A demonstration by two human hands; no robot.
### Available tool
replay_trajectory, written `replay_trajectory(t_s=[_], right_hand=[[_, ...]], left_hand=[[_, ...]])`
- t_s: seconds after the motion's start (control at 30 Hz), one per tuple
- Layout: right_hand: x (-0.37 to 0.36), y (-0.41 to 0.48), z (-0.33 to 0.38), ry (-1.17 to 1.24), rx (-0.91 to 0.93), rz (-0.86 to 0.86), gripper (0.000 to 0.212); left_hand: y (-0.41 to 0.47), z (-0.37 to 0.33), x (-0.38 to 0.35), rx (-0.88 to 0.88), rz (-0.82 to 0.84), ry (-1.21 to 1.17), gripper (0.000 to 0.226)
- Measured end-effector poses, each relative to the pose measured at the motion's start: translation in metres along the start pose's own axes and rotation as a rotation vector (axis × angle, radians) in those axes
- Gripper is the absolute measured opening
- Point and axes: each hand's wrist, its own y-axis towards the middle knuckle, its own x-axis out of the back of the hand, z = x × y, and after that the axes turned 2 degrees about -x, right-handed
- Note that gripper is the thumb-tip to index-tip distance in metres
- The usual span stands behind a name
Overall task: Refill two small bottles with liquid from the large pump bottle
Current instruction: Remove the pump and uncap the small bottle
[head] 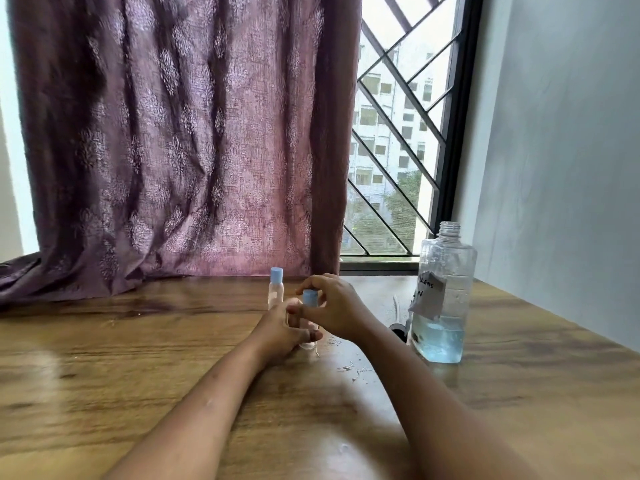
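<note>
Head view: left hand (282, 332) grips small bottle (307, 336); right hand (334, 306) pinches its cap (309, 295).

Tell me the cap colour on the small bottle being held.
The cap is light blue; the head view shows it.

A small bottle (309, 296) stands mid-desk (138, 358), with the left hand (280, 336) round its body from the left and the right hand (332, 306) pinching its top from the right. A second small bottle (276, 289) stands just behind it, slightly left. Further right stands the large bottle (443, 299), the pump (398, 327) lying just left of it, while a curtain (173, 150) hangs along the far edge, a window (391, 150) to its right.
</note>
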Motion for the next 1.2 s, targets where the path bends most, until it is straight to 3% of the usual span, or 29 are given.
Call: replay_trajectory(t_s=[0.17,0.37,0.53,0.7,0.83,1.0,1.2], right_hand=[[-0.005,0.002,-0.001,-0.006,0.058,-0.063,0.022],[-0.006,0.004,0.005,0.057,0.076,-0.028,0.042],[-0.008,0.002,0.002,0.070,0.011,-0.072,0.044],[-0.001,0.003,0.000,-0.004,-0.030,-0.148,0.032],[0.002,0.003,0.004,0.012,0.002,-0.113,0.023],[0.005,0.001,0.007,0.092,-0.002,-0.077,0.025],[0.001,0.000,0.003,0.000,-0.001,-0.101,0.037]], left_hand=[[0.000,-0.001,0.002,0.000,-0.004,-0.005,0.037],[-0.001,-0.002,0.002,-0.003,0.018,-0.009,0.030],[-0.001,-0.002,0.000,-0.007,-0.018,-0.042,0.037],[-0.001,-0.001,0.000,0.000,0.004,-0.073,0.037],[0.000,-0.001,0.000,-0.006,0.010,-0.095,0.032],[0.002,0.003,0.001,0.006,0.003,-0.075,0.028],[0.001,0.001,0.000,0.020,-0.029,-0.088,0.037]])
